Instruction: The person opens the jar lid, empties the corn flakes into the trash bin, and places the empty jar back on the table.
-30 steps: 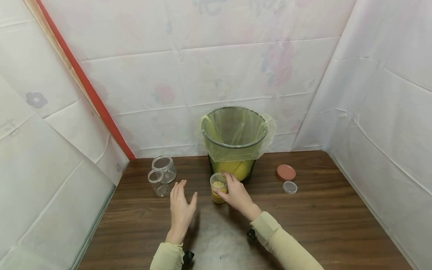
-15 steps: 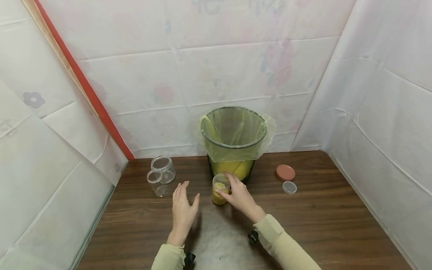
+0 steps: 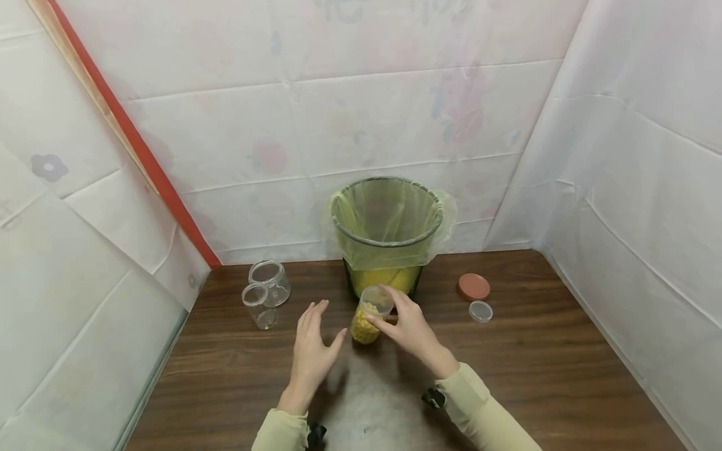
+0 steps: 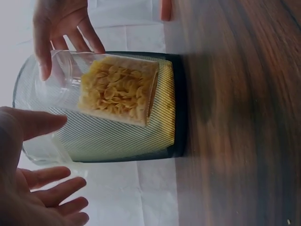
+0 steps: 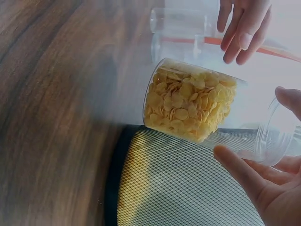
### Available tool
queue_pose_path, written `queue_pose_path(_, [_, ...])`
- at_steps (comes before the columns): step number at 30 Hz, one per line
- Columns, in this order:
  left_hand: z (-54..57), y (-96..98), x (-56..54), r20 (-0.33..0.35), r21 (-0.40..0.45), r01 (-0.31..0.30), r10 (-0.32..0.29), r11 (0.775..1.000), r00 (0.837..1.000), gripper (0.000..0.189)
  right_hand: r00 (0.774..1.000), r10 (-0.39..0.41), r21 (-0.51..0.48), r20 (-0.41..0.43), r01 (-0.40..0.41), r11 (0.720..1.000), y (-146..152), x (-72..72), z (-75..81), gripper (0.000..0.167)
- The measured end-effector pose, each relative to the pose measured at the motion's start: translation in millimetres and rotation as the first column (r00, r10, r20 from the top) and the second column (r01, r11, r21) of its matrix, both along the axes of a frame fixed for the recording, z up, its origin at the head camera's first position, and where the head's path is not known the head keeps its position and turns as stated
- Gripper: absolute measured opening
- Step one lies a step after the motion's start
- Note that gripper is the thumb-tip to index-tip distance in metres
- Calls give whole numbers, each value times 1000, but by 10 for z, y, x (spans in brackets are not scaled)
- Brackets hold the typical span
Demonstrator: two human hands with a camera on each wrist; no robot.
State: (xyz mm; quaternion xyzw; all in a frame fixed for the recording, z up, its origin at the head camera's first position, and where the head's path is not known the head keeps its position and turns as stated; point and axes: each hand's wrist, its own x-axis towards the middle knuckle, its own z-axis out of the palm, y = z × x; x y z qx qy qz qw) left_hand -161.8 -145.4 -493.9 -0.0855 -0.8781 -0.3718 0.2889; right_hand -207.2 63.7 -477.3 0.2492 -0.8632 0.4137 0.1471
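Note:
Near the middle of the table, my right hand (image 3: 414, 329) grips a clear plastic jar (image 3: 365, 327) by its upper part, thumb and fingers on either side of the open mouth. Thin yellow flakes (image 5: 188, 106) fill roughly the lower half or more of it. The jar leans, its mouth towards the right hand, and its base is close over the tabletop. To its left, my left hand (image 3: 313, 354) is spread with the thumb apart, holding nothing. In the left wrist view, a gap shows between the left fingers (image 4: 59, 190) and the jar.
Behind the jar stands a mesh bin (image 3: 386, 275) with a yellowish bag over its rim. Two clear jars, a smaller one (image 3: 259, 307) and a wider one (image 3: 276, 285), stand back left. A red lid (image 3: 474, 286) and a clear lid (image 3: 481, 311) lie on the right.
The jar has gone from upright to leaning right in my right hand, which has shifted slightly right. My left hand has moved a little right, closer to the jar.

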Motion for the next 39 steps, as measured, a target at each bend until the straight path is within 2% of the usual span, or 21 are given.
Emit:
queue_pose_path(6, [61,82,34,-25,-27,74,-75,997,997,73,999,30,-81,-29,-32,996,53,72,114,68])
queue_pose_path(14, [136,190,58,-86,-68,132,-137,989,987,78,998,53,-163,-41,-59,985,125,148,293,66])
queue_pose_path(17, [148,225,59,-86,-81,151,-158,985,984,81,998,59,-183,-30,-64,981,164,175,348,66])
queue_pose_path(24, [168,297,70,-46,-83,207,-211,975,976,86,997,77,-258,17,-70,964,234,269,480,66])
queue_pose_path(32, [216,394,80,-61,-67,246,-251,967,966,89,985,157,-334,72,-125,934,262,477,844,60])
queue_pose_path(35, [230,423,94,-58,-54,250,-253,967,966,90,977,185,-365,108,-134,921,284,501,875,59])
queue_pose_path(39, [247,451,111,-45,-37,256,-257,966,965,92,963,225,-429,150,-142,892,324,491,836,58])
